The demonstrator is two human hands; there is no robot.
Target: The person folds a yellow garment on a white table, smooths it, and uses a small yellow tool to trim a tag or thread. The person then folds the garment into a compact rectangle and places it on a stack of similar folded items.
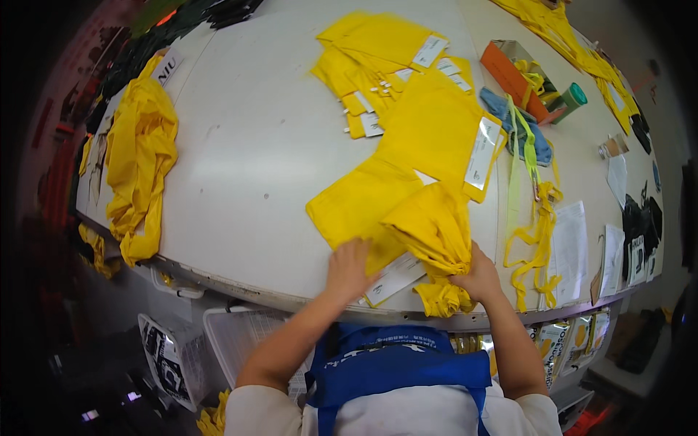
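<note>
A flat yellow fabric bag (349,203) lies near the front edge of the white table (254,145). My left hand (347,267) presses down on its near corner, next to a white card label (395,277). My right hand (476,277) is shut on a bunched yellow fabric piece (435,229) that rises over the flat bag and hangs crumpled at the table edge. A larger yellow bag with a clear-sleeved white label (436,127) lies just behind.
A stack of folded yellow bags with labels (378,58) sits at the back. Loose yellow fabric (138,160) is heaped at the left edge. An orange box (512,73), a green-capped bottle (573,98), blue cloth, yellow straps (534,232) and papers (571,243) lie right.
</note>
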